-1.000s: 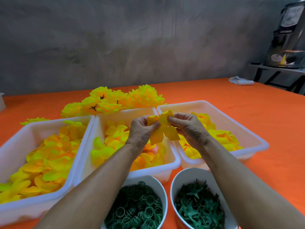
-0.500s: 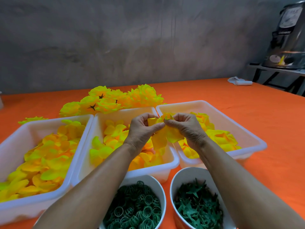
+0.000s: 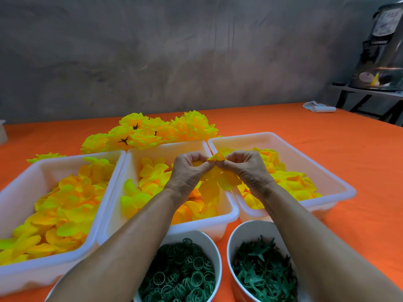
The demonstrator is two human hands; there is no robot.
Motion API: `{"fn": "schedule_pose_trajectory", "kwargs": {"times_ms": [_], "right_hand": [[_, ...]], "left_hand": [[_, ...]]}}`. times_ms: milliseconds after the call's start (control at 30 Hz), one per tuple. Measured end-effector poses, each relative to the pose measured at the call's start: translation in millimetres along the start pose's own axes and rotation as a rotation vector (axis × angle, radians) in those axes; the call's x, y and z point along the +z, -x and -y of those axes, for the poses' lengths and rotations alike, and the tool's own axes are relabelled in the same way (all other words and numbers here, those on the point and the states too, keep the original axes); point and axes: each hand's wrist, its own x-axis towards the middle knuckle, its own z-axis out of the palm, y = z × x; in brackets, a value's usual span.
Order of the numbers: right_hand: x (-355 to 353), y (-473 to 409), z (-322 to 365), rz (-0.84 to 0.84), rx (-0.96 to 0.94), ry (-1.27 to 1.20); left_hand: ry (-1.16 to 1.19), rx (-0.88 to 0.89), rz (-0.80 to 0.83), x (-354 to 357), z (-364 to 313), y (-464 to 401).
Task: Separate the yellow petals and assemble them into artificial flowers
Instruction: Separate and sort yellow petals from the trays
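My left hand (image 3: pixel 187 173) and my right hand (image 3: pixel 247 170) meet above the middle white tray (image 3: pixel 226 219), both pinching a yellow petal piece (image 3: pixel 214 182) whose lobes hang down between the thumbs. Loose yellow petals fill the middle tray, the left tray (image 3: pixel 19 271) and the right tray (image 3: pixel 331 177). Finished yellow flowers (image 3: pixel 152 131) lie heaped on the orange table (image 3: pixel 327 149) behind the trays.
Two white bowls stand at the near edge: one (image 3: pixel 209 243) with green rings, the other (image 3: pixel 244 229) with green star-shaped calyx pieces. A white roll (image 3: pixel 320 108) lies at the far right. A metal urn (image 3: pixel 383 46) stands on a side stand.
My hands have drawn closer together and the petal piece, spread flat a second ago, is now bunched between the fingertips with its lobes drooping.
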Motion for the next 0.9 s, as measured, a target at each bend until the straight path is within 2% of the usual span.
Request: {"fn": "schedule_pose_trajectory", "kwargs": {"times_ms": [267,400,600,700,900], "right_hand": [[1.0,2.5,2.9,0.013,-0.003,-0.047],[0.7,1.3,1.9,0.001,-0.052,-0.069],[7.5,2.1,2.8,0.036,-0.109,0.021],[9.4,1.2,4.0,0.001,-0.129,0.023],[15.5,0.2,1.2,-0.125,-0.185,0.106]], "left_hand": [[0.015,-0.008,0.001,0.0,-1.4,0.5],[-0.054,0.049,-0.021,1.0,-1.8,2.2],[-0.105,0.104,-0.011,3.3,-3.3,3.3],[-0.123,0.107,-0.051,2.5,-3.6,2.1],[-0.009,0.050,-0.164,1.9,-2.7,-1.2]]}}
